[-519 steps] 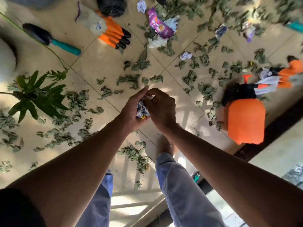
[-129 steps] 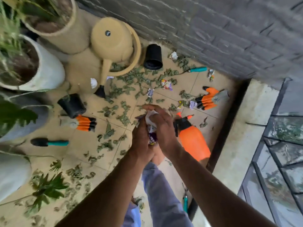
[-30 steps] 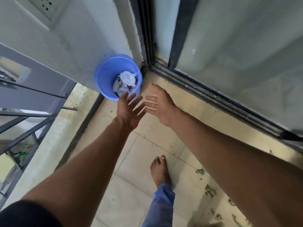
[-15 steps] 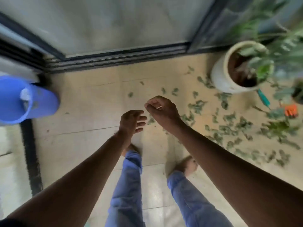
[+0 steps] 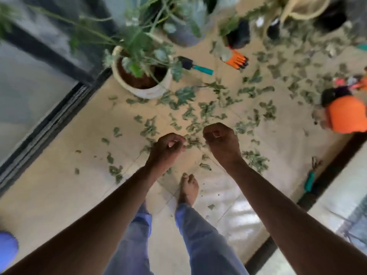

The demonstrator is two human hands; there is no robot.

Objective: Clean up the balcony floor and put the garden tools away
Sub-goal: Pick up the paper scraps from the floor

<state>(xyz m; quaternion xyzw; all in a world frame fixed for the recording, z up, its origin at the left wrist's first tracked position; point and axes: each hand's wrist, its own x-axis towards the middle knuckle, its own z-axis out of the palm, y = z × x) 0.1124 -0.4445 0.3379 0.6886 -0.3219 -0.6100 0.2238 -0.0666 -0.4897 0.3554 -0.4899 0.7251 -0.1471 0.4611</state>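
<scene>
Several dry green leaves (image 5: pixel 198 116) lie scattered over the beige tiled balcony floor in front of me. A teal-handled hand tool (image 5: pixel 195 66) and an orange-fingered garden glove (image 5: pixel 232 57) lie beyond them. An orange pressure sprayer (image 5: pixel 345 116) sits at the right. Another teal-handled tool (image 5: pixel 308 182) lies by the right kerb. My left hand (image 5: pixel 166 147) and my right hand (image 5: pixel 220 139) hang side by side above the leaves, fingers loosely curled, holding nothing. The view is blurred by motion.
A white pot with a leafy plant (image 5: pixel 143 80) stands ahead on the left, by the sliding door track (image 5: pixel 49 124). Black pots (image 5: pixel 238 34) and a tan watering can (image 5: pixel 301 8) stand further back. The blue bucket (image 5: pixel 8 249) shows at the bottom left corner.
The litter went into the blue bucket and both hands came away empty. I have turned from the bucket back to the leaf-strewn floor, hands curling in front of me.
</scene>
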